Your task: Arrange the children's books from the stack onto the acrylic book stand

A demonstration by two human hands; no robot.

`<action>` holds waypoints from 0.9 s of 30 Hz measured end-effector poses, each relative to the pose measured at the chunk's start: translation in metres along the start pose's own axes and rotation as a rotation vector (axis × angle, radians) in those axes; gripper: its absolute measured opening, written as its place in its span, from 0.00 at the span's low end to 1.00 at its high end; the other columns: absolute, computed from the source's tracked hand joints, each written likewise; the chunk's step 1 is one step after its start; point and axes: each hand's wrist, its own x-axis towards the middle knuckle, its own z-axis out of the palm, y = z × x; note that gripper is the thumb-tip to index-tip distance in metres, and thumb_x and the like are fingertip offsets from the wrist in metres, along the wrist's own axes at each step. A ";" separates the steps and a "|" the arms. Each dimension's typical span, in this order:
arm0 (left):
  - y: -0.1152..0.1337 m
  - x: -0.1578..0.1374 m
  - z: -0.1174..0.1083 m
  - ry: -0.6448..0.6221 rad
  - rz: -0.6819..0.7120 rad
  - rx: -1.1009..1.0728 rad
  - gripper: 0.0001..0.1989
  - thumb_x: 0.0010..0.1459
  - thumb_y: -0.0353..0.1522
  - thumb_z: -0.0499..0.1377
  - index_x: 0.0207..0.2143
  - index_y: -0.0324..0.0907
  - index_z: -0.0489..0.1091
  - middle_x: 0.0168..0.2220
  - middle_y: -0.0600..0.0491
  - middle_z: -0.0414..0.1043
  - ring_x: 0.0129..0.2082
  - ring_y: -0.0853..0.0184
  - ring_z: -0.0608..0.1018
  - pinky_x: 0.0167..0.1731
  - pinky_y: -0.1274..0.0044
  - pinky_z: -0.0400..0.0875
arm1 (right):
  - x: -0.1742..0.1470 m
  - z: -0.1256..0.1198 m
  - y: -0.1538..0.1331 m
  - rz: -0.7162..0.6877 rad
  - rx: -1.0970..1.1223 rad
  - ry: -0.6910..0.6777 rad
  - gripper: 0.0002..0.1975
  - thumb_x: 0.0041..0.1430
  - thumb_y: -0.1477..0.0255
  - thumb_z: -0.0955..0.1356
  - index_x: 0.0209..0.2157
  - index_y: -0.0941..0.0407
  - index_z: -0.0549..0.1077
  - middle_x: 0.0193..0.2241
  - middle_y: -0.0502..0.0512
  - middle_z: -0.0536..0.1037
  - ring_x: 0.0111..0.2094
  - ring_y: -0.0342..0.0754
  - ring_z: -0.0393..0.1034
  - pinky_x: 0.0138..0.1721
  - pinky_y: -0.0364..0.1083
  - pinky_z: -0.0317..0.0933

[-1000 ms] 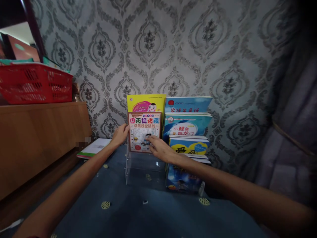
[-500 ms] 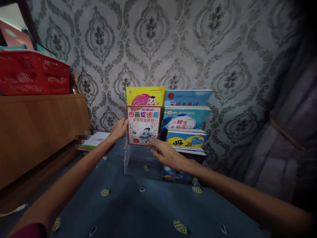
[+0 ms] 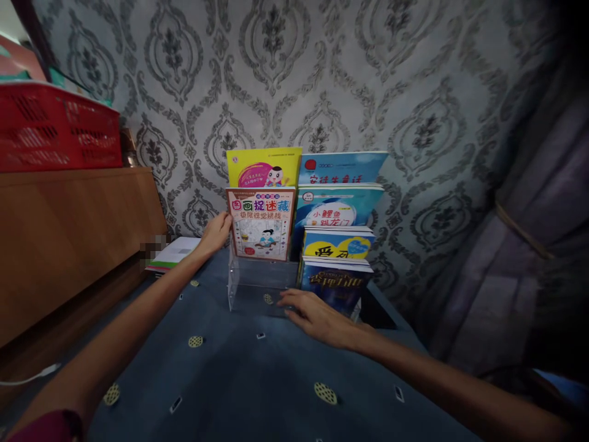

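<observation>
A clear stepped book rack stands on the dark blue patterned cloth, its left tiers holding a brown-bordered picture book in front of a yellow book. My left hand is closed at the picture book's left edge; its fingertips are partly hidden there. Lower down, my right hand is off the books, fingers stretched toward the rack's low front tier. Just behind it, a dark blue book leans at the front of the right column.
Above the dark blue book stand a yellow-and-blue book, a teal book and a blue book. Left are a stack of books, a wooden cabinet and a red basket. A curtain hangs at right.
My right hand has let go of the picture book's lower edge and moved down, uncovering the dark blue book. My left hand stays at the book's left edge. The view has shifted slightly.
</observation>
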 end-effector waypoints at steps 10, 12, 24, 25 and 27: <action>-0.016 -0.014 -0.003 -0.024 0.027 -0.009 0.12 0.67 0.38 0.48 0.42 0.42 0.67 0.42 0.49 0.76 0.42 0.63 0.77 0.44 0.73 0.70 | -0.020 0.051 0.000 0.046 0.157 -0.068 0.17 0.63 0.72 0.63 0.49 0.53 0.78 0.53 0.61 0.78 0.56 0.57 0.71 0.57 0.57 0.65; -0.032 -0.023 -0.007 -0.033 0.013 0.031 0.14 0.68 0.38 0.46 0.46 0.42 0.66 0.46 0.48 0.76 0.45 0.64 0.77 0.46 0.73 0.70 | -0.024 0.065 0.002 0.061 0.207 -0.048 0.17 0.64 0.69 0.62 0.50 0.53 0.77 0.54 0.62 0.78 0.58 0.58 0.70 0.58 0.59 0.65; -0.165 -0.083 -0.029 -0.176 -0.352 0.703 0.21 0.62 0.34 0.56 0.56 0.36 0.65 0.64 0.29 0.61 0.68 0.41 0.58 0.61 0.48 0.55 | -0.048 0.130 0.024 0.177 0.532 0.147 0.27 0.63 0.45 0.61 0.42 0.51 0.81 0.49 0.66 0.80 0.54 0.62 0.74 0.56 0.62 0.67; -0.171 -0.084 -0.028 -0.204 -0.363 0.734 0.23 0.62 0.35 0.56 0.58 0.36 0.64 0.66 0.29 0.58 0.69 0.41 0.56 0.61 0.47 0.54 | -0.048 0.131 0.022 0.189 0.546 0.170 0.28 0.63 0.45 0.61 0.41 0.51 0.81 0.49 0.66 0.80 0.53 0.62 0.75 0.56 0.62 0.68; -0.181 -0.085 -0.026 -0.258 -0.378 0.784 0.26 0.62 0.38 0.57 0.61 0.36 0.62 0.67 0.30 0.56 0.70 0.42 0.54 0.61 0.46 0.53 | -0.050 0.133 0.019 0.198 0.552 0.206 0.29 0.64 0.45 0.61 0.40 0.52 0.82 0.48 0.66 0.81 0.52 0.61 0.76 0.55 0.61 0.68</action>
